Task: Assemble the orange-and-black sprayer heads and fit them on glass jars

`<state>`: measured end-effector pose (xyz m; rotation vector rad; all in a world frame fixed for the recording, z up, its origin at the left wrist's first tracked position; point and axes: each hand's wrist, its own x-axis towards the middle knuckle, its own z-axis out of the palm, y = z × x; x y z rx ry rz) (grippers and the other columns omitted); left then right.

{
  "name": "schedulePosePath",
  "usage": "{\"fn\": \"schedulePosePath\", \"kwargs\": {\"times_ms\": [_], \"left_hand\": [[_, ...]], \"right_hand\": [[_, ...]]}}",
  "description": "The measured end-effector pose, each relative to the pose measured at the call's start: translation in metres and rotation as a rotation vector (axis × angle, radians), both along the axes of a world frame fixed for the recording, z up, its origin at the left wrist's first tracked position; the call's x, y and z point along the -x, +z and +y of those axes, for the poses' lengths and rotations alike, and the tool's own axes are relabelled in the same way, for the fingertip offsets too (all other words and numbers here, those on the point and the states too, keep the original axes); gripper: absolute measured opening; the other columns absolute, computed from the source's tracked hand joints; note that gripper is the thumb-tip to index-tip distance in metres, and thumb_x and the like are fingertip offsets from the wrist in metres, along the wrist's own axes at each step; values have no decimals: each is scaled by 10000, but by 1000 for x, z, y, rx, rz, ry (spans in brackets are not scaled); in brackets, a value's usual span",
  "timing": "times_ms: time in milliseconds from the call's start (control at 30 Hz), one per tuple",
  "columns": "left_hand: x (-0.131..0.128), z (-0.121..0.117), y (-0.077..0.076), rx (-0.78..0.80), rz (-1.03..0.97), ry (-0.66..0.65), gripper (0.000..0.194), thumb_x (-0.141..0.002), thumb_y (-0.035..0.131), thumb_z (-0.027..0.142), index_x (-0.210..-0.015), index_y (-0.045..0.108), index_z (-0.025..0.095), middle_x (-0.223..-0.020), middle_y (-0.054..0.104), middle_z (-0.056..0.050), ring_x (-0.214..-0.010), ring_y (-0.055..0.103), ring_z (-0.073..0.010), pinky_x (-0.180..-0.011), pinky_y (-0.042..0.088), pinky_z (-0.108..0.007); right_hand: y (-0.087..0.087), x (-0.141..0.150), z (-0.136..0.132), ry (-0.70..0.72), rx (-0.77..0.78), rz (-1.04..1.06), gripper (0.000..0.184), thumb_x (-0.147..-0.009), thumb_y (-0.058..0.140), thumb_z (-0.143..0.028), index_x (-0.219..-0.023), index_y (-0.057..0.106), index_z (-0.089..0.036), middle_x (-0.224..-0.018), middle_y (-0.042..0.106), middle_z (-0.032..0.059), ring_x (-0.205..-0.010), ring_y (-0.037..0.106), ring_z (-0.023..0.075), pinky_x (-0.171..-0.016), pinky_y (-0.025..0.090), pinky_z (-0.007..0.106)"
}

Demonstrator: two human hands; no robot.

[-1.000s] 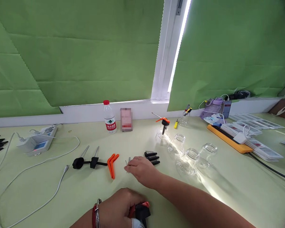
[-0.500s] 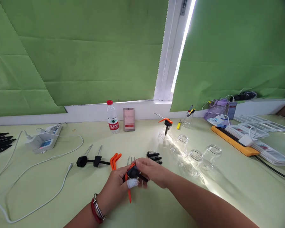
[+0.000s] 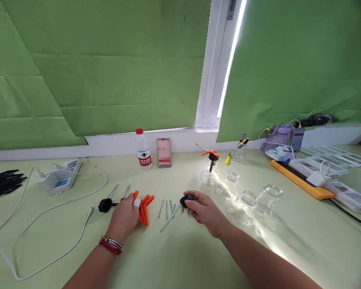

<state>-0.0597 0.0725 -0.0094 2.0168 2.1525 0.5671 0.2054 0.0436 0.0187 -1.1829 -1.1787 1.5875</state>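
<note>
One black part [image 3: 185, 200] bears a silvery rod [image 3: 171, 218].

Beyond the right hand [image 3: 205, 209], bright light [image 3: 234, 52], probably daylight, edges a white window frame [image 3: 211, 80] between green blinds [image 3: 132, 76]; beneath lies a pale tabletop [image 3: 159, 261].

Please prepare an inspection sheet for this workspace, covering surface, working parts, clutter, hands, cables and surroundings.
Surface: pale table, with a bright light streak at right; spills: nothing seen.
Job's things: black part with metal rod; orange levers; loose metal pins; glass jars.
Clutter: red-capped bottle and purple bottle towards the back.
Hands: right hand holds the black part; left hand is at the orange levers, its grip partly hidden.
Cables: white cable loops at left; black cable runs off at right.
Surroundings: green blinds with a bright gap beside the window frame.
</note>
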Motion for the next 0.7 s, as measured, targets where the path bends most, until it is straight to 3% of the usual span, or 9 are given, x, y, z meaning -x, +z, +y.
{"fn": "schedulePosePath", "kwargs": {"times_ms": [133, 267, 367, 467, 533, 600, 700], "left_hand": [[-5, 0, -7, 43, 69, -25, 475, -851, 336, 242, -1221, 519, 7, -1151, 604, -212, -1078, 577, -281, -904, 437, -364], [-8, -3, -7, 55, 94, -50, 407, -835, 352, 218, -1127, 584, 53, -1073, 621, -178, -1014, 594, -261, -885, 447, -349], [-15, -13, 1, 1, 77, -89, 382, -858, 355, 266, -1138, 570, 118, -1126, 584, -158, -1025, 578, -261, -864, 457, -358], [-31, -33, 10, -101, -85, -340, 431, -883, 392, 355, -1261, 467, 162, -1160, 570, -136, -1070, 543, -252, -910, 441, -371], [-43, -47, 14, 9, -226, -560, 558, -859, 466, 379, -1365, 343, 181, -1084, 610, -110, -946, 597, -224, -833, 491, -346], [-51, -57, 15, 87, -315, -752, 644, -827, 537, 372, -1400, 292, 209, -1145, 601, -102, -1001, 588, -224, -877, 480, -347], [-51, -57, 16, 58, -385, -789, 541, -848, 513, 322, -1361, 361, 239, -1199, 591, -92, -1046, 577, -214, -926, 456, -352]], "right_hand": [[-9, 6, -5, 87, -20, -34, 348, -747, 611, -354, -1052, 561, -193, -692, 487, -23, -589, 418, 92, -516, 299, 223], [-18, 8, -5, 127, -26, -70, 331, -759, 608, -336, -1058, 567, -201, -721, 513, -16, -613, 440, 98, -546, 327, 228], [-21, 11, -6, 147, -31, -71, 301, -784, 588, -325, -1055, 570, -196, -707, 504, -19, -612, 440, 96, -535, 317, 222], [-20, 17, -11, 188, -54, -42, 309, -822, 550, -323, -1099, 545, -187, -682, 487, -24, -600, 430, 94, -515, 301, 216], [-20, 22, -17, 244, -100, -17, 280, -842, 531, -316, -1090, 539, -185, -665, 472, -32, -579, 408, 88, -506, 298, 213], [-19, 27, -24, 317, -169, -2, 213, -854, 518, -296, -1026, 556, -177, -661, 457, -37, -564, 389, 81, -510, 311, 213], [-16, 29, -31, 386, -256, -12, 275, -866, 506, -275, -1127, 531, -191, -738, 492, -20, -609, 436, 90, -568, 377, 228]]}}
